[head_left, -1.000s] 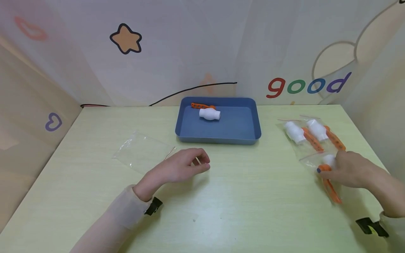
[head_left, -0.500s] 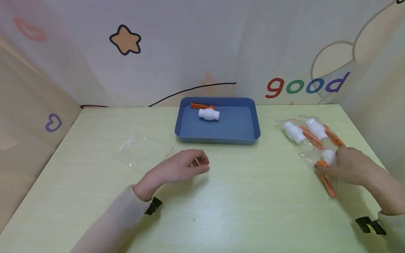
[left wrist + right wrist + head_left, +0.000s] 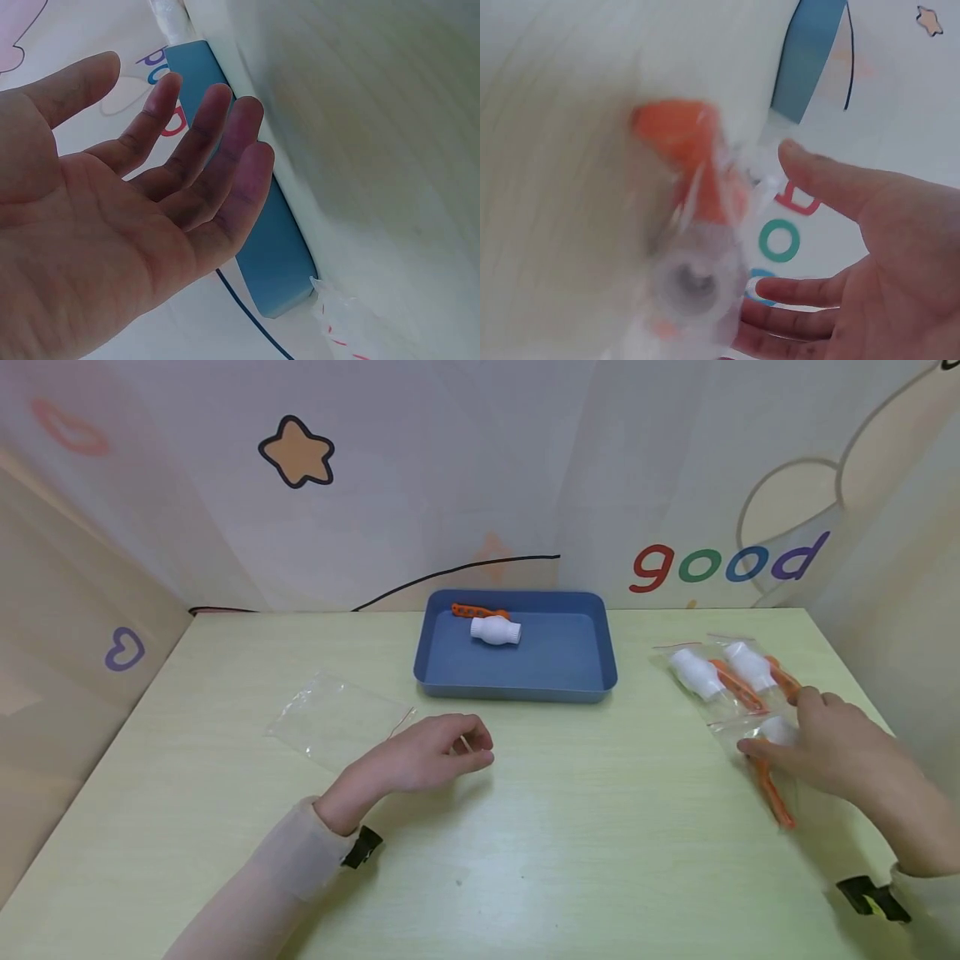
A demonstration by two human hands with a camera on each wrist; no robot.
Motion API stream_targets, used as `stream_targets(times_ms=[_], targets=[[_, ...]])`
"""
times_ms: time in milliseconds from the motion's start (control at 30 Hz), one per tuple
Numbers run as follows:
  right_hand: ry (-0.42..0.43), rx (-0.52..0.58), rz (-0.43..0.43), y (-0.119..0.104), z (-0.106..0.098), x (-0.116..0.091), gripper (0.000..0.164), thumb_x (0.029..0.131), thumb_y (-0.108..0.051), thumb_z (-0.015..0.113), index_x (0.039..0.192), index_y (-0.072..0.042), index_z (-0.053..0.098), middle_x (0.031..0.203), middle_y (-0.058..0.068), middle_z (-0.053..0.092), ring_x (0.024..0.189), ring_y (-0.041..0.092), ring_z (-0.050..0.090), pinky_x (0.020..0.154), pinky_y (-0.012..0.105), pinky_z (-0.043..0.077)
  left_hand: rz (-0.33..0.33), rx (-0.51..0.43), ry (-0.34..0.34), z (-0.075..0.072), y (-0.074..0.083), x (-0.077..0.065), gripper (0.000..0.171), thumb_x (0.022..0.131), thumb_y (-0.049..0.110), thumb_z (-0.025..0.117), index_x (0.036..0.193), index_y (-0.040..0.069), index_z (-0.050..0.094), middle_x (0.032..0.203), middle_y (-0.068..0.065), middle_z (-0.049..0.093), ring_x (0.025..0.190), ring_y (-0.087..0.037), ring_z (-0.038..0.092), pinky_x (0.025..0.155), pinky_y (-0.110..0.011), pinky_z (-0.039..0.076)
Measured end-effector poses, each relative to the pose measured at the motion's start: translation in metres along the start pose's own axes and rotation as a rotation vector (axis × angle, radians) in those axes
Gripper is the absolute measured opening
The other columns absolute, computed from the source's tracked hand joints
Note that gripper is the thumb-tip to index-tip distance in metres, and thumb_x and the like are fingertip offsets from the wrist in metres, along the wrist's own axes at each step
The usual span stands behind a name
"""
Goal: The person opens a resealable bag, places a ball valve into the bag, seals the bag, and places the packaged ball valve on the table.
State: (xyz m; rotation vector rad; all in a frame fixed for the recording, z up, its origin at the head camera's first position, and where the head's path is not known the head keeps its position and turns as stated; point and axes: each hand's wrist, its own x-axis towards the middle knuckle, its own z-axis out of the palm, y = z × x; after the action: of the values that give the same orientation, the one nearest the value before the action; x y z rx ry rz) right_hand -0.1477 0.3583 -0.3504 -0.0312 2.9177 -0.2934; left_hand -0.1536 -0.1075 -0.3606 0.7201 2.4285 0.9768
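Observation:
My right hand is over the nearest of three clear zip bags at the right, its thumb and fingers spread around the contents. Inside that bag are a white bulging tube-like piece and an orange piece with a long handle. The right wrist view shows the thumb apart from the fingers, near the blurred orange piece and the white piece's round opening. My left hand hovers with loosely bent fingers over the table, holding nothing; its palm shows in the left wrist view.
Two more zip bags with white pieces and orange handled pieces lie behind the right hand. A blue tray at the back centre holds one white piece and one orange piece. A flat clear bag lies at left.
The right hand and the nearest bag have shifted slightly up and left, toward the other bags; most recently the hand's thumb slid further left over the bag. The left hand has stayed still.

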Motion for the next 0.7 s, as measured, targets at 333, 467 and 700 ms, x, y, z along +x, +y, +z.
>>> stream_targets(times_ms=[333, 467, 700], targets=[[0.128, 0.060, -0.188, -0.039, 0.013, -0.003, 0.068, 0.096, -0.041, 0.071, 0.130, 0.015, 0.053, 0.127, 0.038, 0.053, 0.116, 0.056, 0.046, 0.080, 0.070, 0.046, -0.006, 0.002, 0.006, -0.001, 0.001, 0.000, 0.015, 0.104, 0.023, 0.063, 0.112, 0.011, 0.067, 0.108, 0.005, 0.067, 0.098, -0.015, 0.064, 0.086, -0.032, 0.052], [0.150, 0.074, -0.282, -0.051, 0.021, -0.002, 0.052, 0.096, -0.035, 0.074, 0.123, 0.008, 0.060, 0.123, 0.030, 0.059, 0.111, 0.048, 0.053, 0.082, 0.065, 0.049, -0.003, -0.002, 0.006, -0.001, 0.000, 0.000, 0.015, 0.104, 0.023, 0.063, 0.112, 0.011, 0.067, 0.108, 0.005, 0.067, 0.098, -0.015, 0.064, 0.086, -0.032, 0.052], [0.217, 0.090, -0.399, -0.075, 0.030, -0.003, 0.034, 0.093, -0.023, 0.077, 0.112, 0.002, 0.067, 0.114, 0.021, 0.064, 0.105, 0.040, 0.059, 0.087, 0.058, 0.051, -0.004, -0.002, 0.007, 0.000, -0.001, 0.001, 0.016, 0.104, 0.024, 0.063, 0.112, 0.011, 0.067, 0.107, 0.006, 0.067, 0.098, -0.016, 0.064, 0.086, -0.033, 0.052]])
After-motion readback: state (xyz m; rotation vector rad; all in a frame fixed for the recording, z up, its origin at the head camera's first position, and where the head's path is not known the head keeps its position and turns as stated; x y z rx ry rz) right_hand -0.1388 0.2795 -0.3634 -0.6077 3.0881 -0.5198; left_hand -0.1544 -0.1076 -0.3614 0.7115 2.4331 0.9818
